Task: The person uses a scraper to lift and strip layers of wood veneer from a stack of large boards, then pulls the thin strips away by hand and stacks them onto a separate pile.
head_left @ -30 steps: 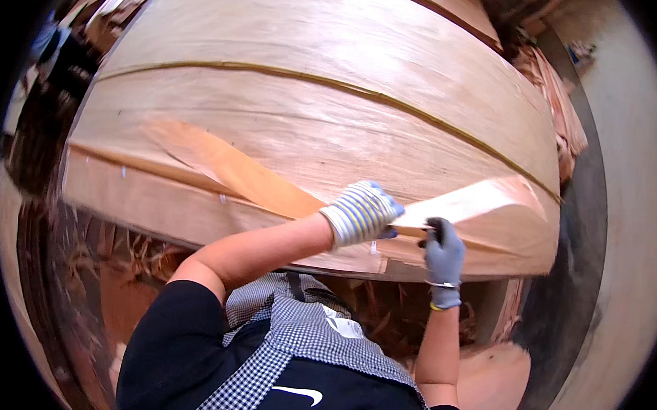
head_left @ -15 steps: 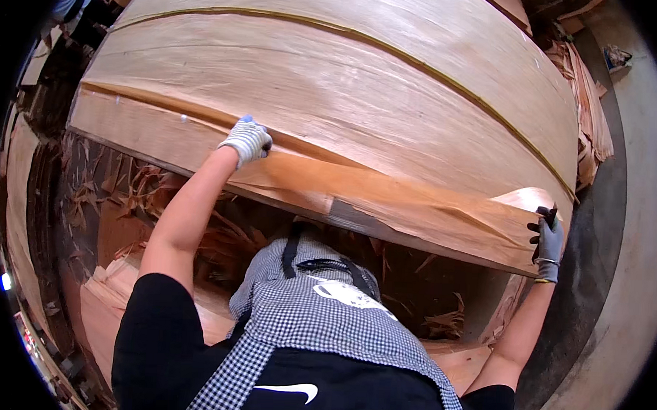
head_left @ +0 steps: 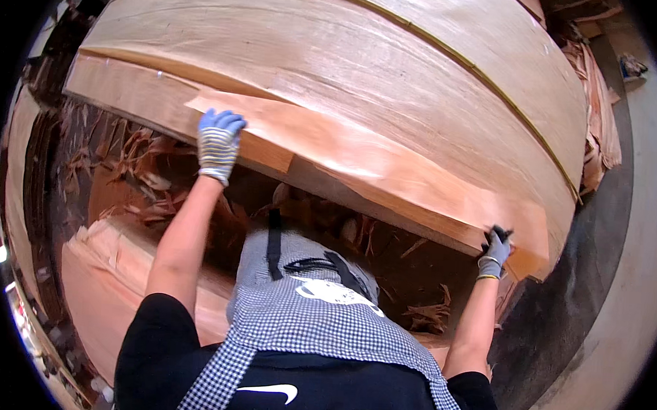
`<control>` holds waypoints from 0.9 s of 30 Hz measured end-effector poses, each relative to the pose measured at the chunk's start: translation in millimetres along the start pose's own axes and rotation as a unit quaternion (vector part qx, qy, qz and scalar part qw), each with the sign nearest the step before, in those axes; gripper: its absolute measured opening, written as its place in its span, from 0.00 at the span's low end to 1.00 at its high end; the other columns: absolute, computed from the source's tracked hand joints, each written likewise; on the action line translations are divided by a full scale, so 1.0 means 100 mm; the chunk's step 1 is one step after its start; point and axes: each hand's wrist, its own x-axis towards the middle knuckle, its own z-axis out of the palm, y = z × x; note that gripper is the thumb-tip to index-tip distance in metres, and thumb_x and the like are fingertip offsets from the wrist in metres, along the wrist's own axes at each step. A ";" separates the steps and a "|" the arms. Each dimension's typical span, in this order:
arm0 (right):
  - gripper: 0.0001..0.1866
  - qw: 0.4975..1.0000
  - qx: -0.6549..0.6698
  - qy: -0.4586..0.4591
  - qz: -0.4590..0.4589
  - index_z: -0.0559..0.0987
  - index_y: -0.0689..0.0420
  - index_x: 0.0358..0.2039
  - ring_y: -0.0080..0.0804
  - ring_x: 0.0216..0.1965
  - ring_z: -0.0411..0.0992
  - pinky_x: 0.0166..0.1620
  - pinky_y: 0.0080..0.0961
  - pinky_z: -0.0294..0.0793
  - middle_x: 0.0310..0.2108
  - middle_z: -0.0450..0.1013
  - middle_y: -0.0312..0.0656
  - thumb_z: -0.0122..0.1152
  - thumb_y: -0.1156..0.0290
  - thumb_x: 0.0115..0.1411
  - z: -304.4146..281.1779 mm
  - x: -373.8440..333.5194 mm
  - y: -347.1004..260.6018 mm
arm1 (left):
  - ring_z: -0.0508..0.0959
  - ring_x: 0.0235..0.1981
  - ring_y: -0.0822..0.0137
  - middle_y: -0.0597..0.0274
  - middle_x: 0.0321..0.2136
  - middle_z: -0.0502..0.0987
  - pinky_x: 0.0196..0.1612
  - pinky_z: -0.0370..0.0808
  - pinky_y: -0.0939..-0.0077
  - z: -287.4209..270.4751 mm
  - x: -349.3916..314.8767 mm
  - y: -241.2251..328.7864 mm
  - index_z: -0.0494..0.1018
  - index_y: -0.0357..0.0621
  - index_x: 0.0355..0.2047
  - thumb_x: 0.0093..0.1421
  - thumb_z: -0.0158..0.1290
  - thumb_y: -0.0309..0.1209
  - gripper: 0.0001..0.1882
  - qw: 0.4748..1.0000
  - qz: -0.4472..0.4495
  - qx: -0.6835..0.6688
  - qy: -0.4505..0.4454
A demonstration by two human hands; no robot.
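A long narrow strip of reddish wood veneer (head_left: 360, 151) lies across the front edge of a broad stack of pale veneer sheets (head_left: 327, 66). My left hand (head_left: 220, 145), in a striped glove with blue fingers, rests at the strip's left part; its fingers are stretched out over the veneer. At the strip's right part, my right hand (head_left: 496, 252), in a grey glove with dark fingertips, is closed on the near edge. The strip's right end curls past that hand. Part of its middle looks blurred.
A thin yellowish band (head_left: 452, 53) runs across the stack. Torn veneer scraps (head_left: 144, 153) lie below its front edge. More veneer sheets (head_left: 112, 291) sit at my lower left. Crumpled veneer (head_left: 593, 107) hangs by the right side, beside a grey floor (head_left: 636, 218).
The veneer strip has turned over and lies flatter across the front edge. My left hand has shifted left and slightly down, its fingers straightening; my right hand has moved left.
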 end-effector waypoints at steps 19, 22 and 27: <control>0.06 0.986 -0.116 0.088 0.083 0.75 0.54 0.31 0.24 0.13 0.64 0.15 0.18 0.64 0.19 0.67 0.33 0.54 0.77 0.52 -1.21 0.95 1.05 | 0.63 0.55 0.59 0.59 0.54 0.65 0.60 0.46 0.50 0.35 -0.74 1.61 0.66 0.48 0.51 0.51 0.49 0.34 0.24 0.985 -0.030 0.048 -0.163; 0.06 0.980 -0.180 0.041 0.069 0.75 0.56 0.32 0.23 0.15 0.66 0.17 0.20 0.66 0.20 0.69 0.35 0.51 0.72 0.55 -1.20 1.01 0.94 | 0.60 0.57 0.58 0.56 0.56 0.62 0.61 0.45 0.52 0.34 -0.78 1.61 0.64 0.46 0.53 0.52 0.49 0.34 0.26 0.984 -0.019 0.040 -0.172; 0.15 0.865 -0.495 0.034 -0.079 0.73 0.62 0.38 0.38 0.25 0.72 0.30 0.34 0.71 0.28 0.74 0.47 0.46 0.63 0.58 -1.14 0.93 0.60 | 0.59 0.58 0.57 0.54 0.55 0.62 0.61 0.47 0.56 0.38 -0.83 1.63 0.65 0.41 0.51 0.52 0.49 0.33 0.24 0.985 -0.032 0.007 -0.171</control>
